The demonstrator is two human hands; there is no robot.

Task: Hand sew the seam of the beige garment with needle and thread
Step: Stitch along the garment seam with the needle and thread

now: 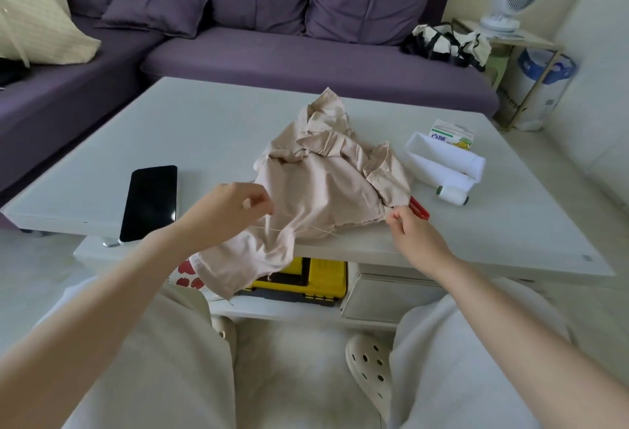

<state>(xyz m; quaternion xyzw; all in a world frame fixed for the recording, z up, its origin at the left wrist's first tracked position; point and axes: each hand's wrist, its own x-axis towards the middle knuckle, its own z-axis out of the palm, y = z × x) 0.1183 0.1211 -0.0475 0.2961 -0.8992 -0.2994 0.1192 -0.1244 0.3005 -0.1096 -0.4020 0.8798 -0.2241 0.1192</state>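
The beige garment [326,183] lies crumpled on the white table [190,129], one flap hanging over the near edge. My left hand [235,207] hovers at the garment's left side with its fingers curled, pinching a pale thread [282,230] that runs across the lower seam. My right hand [405,224] pinches the garment's right corner near the frayed seam edge. The needle is too small to make out. A white thread spool [452,195] lies on the table to the right of the cloth.
A black phone [149,202] lies at the table's left front. A red tool [419,209] pokes out by my right hand. White foam tray [442,159] and a carton [452,134] sit at right. A yellow case [306,279] rests on the shelf below. Purple sofa behind.
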